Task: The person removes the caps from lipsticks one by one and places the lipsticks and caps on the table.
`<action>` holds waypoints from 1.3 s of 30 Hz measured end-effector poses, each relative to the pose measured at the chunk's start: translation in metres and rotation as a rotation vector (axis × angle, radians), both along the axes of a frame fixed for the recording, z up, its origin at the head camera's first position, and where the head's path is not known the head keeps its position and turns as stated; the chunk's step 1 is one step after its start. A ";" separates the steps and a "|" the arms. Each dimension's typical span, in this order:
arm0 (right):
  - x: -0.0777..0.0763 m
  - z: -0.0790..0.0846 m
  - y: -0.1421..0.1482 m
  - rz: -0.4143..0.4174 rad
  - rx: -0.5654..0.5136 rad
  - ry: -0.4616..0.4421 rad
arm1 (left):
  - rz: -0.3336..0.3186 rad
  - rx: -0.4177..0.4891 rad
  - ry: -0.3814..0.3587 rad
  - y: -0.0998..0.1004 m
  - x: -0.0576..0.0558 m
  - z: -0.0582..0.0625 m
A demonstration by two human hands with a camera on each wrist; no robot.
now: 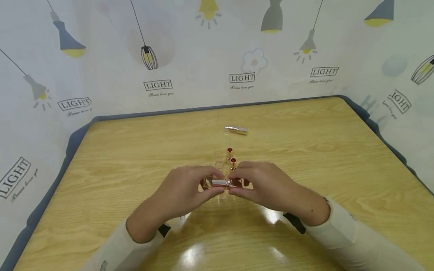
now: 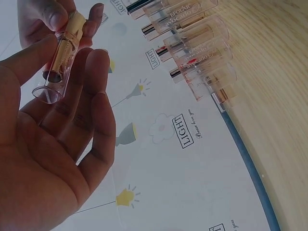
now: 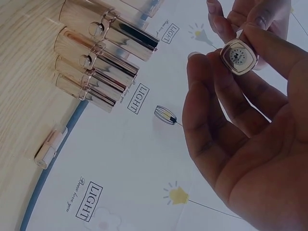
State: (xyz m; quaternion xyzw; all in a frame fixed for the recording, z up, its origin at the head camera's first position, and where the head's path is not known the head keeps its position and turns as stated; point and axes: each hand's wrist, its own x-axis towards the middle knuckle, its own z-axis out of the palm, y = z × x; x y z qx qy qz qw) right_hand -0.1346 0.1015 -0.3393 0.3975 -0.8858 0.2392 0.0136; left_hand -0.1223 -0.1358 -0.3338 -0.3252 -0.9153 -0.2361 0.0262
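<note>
A gold lipstick tube (image 1: 220, 183) with a clear cap lies level between the two hands, above the table. My left hand (image 1: 184, 190) pinches its left end with thumb and fingers, and the clear cap (image 2: 50, 94) shows beside that hand in the left wrist view. My right hand (image 1: 268, 184) pinches the other end. The square base end (image 3: 238, 57), with a round label, faces the right wrist camera. Just beyond the hands stand red-topped gold tubes (image 1: 229, 151) beside clear caps (image 1: 218, 155); the hands partly hide the row.
Another lipstick tube (image 1: 236, 130) lies on its side farther back on the wooden table (image 1: 152, 139). Several upright gold and clear tubes (image 3: 103, 55) form a close row in the right wrist view. A wall cloth (image 1: 200, 75) with printed lamps borders the table.
</note>
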 end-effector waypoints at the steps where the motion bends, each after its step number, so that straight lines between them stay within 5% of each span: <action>1: 0.000 0.000 0.000 0.000 0.002 -0.005 | 0.002 -0.001 -0.001 0.000 0.000 0.000; 39: -0.001 0.007 0.003 0.075 -0.013 -0.027 | -0.034 0.002 -0.090 -0.003 -0.002 0.003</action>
